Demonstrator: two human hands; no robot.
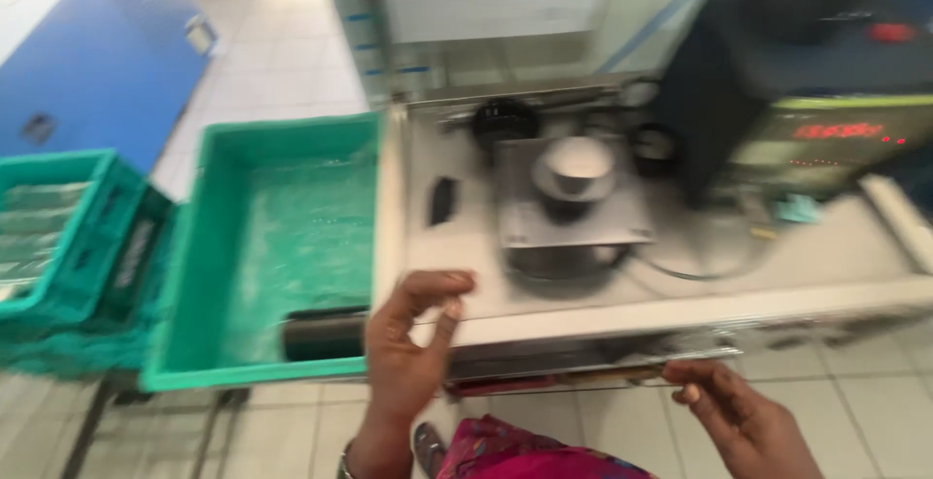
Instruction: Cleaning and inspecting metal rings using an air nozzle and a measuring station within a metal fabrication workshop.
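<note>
My left hand (408,353) is raised at the front edge of a white machine table (680,290), fingers curled apart with nothing in them. It hovers beside the right wall of a green plastic crate (277,246); a dark cylinder (324,333) lies at the crate's near right corner, just left of the hand. Lower right, my right hand (743,416) is open and empty, below the table's front edge. On the table, a square metal plate carries a round metal fixture (573,173). The picture is motion-blurred.
A second green crate (58,236) with stacked pale parts stands at the far left. A dark control box (826,139) with red lit digits sits at the table's right. A blue cabinet (97,61) is upper left. Pale tiled floor lies beneath. A black knob (503,119) sits behind the plate.
</note>
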